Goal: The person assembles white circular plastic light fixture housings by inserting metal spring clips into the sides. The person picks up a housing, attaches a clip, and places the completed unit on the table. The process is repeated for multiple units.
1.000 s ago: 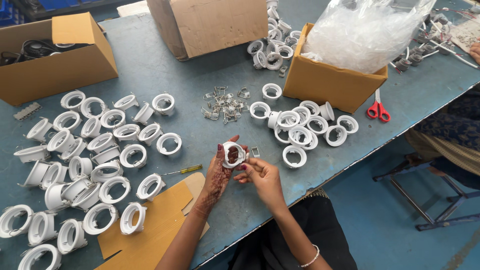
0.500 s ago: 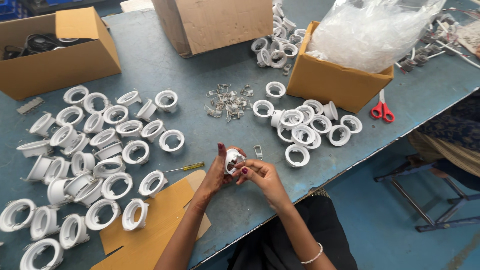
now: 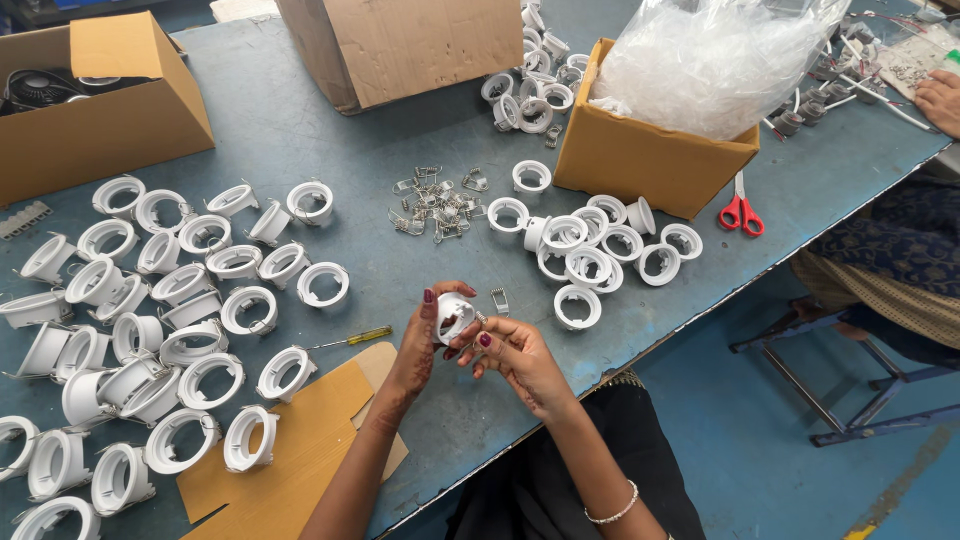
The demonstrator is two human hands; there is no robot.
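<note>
My left hand [image 3: 420, 345] cups a white round plastic ring housing [image 3: 453, 316] over the blue-grey table [image 3: 330, 130]. My right hand [image 3: 510, 355] pinches at the ring's right side, fingertips against its rim; whether a small metal clip is between them is hidden. One loose metal spring clip [image 3: 499, 299] lies on the table just right of the hands. A pile of several spring clips [image 3: 432, 205] lies farther back.
Many white rings [image 3: 150, 320] cover the left of the table, more [image 3: 590, 245] lie beside a cardboard box [image 3: 650, 160] holding a plastic bag. Other boxes [image 3: 100, 110] stand behind. A yellow screwdriver [image 3: 355, 337], cardboard sheet [image 3: 290, 450], red scissors [image 3: 742, 212]. Another person's hand [image 3: 940, 100] far right.
Both hands stayed in place with the ring; the ring has turned a little and my right fingers shifted along its rim.
</note>
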